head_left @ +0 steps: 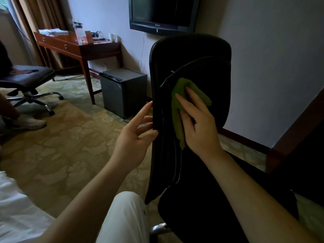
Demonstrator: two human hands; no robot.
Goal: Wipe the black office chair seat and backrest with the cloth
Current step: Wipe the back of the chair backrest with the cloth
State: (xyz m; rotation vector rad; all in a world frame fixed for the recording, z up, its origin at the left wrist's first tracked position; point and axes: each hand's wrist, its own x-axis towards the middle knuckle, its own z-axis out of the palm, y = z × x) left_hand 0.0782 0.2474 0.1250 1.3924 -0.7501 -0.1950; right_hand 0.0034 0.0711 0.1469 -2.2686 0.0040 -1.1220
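Carpet (66, 151): pale, flower-patterned, covers the floor across the room.
Wall (271, 67): plain and light, with a dark skirting board, directly behind the chair being wiped.
Backrest (201, 58): black and upright, centre-right of the head view, with thin light piping curving down its face.
Seat (201, 211): black, below the backrest and partly crossed by the right forearm.
Desk (98, 50): reddish wood with a drawer, standing against the far wall at left, with cables and papers on top.
Second chair (26, 76): dark swivel chair on a chrome base, at the far left and well apart from the wiped one.
Television (163, 13): dark screen mounted on the wall above the backrest.
Small fridge (121, 92): grey box on the floor between the desk and the backrest.
Knee (126, 213): in white trousers, just left of the seat.
Right hand (199, 127): fingers straight and spread, lying flat on the cloth and pressing it to the backrest's face.
Left hand (135, 137): fingers loosely extended, tips touching the backrest's left edge, gripping nothing.
Cloth (180, 95): green and crumpled, on the middle of the backrest under the right fingers, one end hanging below the palm.
Mug (112, 37): white, on the desk's right end.
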